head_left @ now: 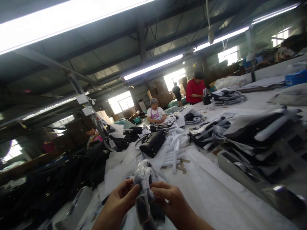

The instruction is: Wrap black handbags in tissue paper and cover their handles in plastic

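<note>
Close in front of me is a dark, curved, strap-like piece wrapped in clear plastic (142, 204); its exact kind does not show. My left hand (121, 201) pinches the wrap from the left side, thumb against the fingers. On the opposite side my right hand (171, 198) also has thumb and fingers closed on the plastic. Crumpled film bunches up at the top, between both hands. Just beyond lies a black handbag (153, 143) on white sheets, with a pile of white foam-like rolls (176, 148) to its right.
Stacks of plastic-wrapped black bags (259, 127) line the right side, near a grey tool-like object (242, 172). Dark bags (67, 179) heap up at left. Across the white table (211, 188), a person in a lilac apron (155, 114) and one in red (194, 89) work.
</note>
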Tool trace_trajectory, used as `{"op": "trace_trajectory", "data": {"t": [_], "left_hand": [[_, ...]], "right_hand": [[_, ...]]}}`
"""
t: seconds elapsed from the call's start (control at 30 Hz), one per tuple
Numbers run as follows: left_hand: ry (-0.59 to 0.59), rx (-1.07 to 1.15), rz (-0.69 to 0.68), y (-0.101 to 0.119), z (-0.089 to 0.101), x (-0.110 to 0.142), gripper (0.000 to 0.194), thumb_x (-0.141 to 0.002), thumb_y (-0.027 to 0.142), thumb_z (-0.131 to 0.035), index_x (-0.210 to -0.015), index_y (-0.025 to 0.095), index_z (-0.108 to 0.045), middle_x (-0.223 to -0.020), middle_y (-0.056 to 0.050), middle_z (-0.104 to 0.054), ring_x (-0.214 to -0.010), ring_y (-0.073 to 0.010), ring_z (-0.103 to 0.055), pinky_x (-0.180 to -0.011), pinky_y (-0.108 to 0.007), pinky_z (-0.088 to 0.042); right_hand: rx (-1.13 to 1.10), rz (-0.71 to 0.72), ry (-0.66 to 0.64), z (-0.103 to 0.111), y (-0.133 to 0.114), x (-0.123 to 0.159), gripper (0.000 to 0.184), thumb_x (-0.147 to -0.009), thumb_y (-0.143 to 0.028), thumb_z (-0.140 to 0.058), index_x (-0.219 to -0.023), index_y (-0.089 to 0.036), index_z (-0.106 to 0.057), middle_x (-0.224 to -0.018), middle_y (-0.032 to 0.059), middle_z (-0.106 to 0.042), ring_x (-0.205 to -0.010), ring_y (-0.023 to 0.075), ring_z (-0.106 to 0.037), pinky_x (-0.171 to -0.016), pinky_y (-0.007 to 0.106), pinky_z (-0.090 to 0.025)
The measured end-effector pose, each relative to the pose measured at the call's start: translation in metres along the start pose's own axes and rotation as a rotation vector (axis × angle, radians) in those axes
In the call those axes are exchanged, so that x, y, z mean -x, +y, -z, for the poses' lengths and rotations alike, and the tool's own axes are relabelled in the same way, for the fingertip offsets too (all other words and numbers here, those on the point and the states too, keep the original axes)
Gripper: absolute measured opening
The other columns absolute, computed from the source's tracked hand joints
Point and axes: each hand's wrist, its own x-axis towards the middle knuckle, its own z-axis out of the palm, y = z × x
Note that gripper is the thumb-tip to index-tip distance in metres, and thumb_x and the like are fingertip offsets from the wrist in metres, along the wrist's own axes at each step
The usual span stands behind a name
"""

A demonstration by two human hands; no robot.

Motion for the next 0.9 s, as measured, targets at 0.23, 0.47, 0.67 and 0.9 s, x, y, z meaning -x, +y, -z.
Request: {"op": "trace_trajectory", "data": {"t": [0.23,0.47,0.67,0.9], "left_hand": [[-0.048,0.078,0.070,-0.012,0.013,-0.011,0.059,-0.057,0.043,-0.092,-0.103,0.017,-0.065,-0.089,-0.006,-0.076,-0.082,-0.0227,-0.073,-0.070,-0.028,-0.056],[-0.109,0.095,0.139,-0.002,0.009,0.000,0.056,-0.067,0.043,-0.086,-0.111,0.016,-0.065,-0.105,-0.009,-0.074,-0.099,-0.0253,-0.070,-0.081,-0.029,-0.055],[-0.177,0.073,0.268,-0.001,0.011,0.003,0.050,-0.073,0.049,-0.080,-0.110,0.017,-0.070,-0.102,-0.007,-0.075,-0.086,-0.0176,-0.071,-0.074,-0.023,-0.053],[-0.107,0.190,0.225,-0.014,0.005,0.002,0.066,-0.059,0.054,-0.087,-0.112,0.018,-0.071,-0.100,-0.010,-0.076,-0.099,-0.0292,-0.069,-0.072,-0.030,-0.054]], "right_hand": [[-0.060,0.000,-0.117,0.003,0.002,-0.007,0.023,-0.089,-0.015,-0.062,-0.102,-0.025,-0.078,-0.099,0.0049,-0.072,-0.087,0.0170,-0.068,-0.083,0.023,-0.053],[0.017,0.058,-0.146,0.003,0.004,-0.008,0.026,-0.098,-0.024,-0.050,-0.102,-0.022,-0.076,-0.099,0.0079,-0.071,-0.087,0.0169,-0.068,-0.080,0.023,-0.053],[0.071,0.110,-0.173,-0.001,0.011,-0.004,0.027,-0.098,-0.020,-0.048,-0.104,-0.020,-0.073,-0.102,0.0089,-0.069,-0.087,0.0164,-0.067,-0.078,0.022,-0.053],[0.366,0.151,-0.154,-0.004,0.026,0.002,0.028,-0.092,-0.011,-0.054,-0.112,-0.022,-0.071,-0.126,0.0063,-0.062,-0.075,0.0117,-0.066,-0.068,0.019,-0.052]]}}
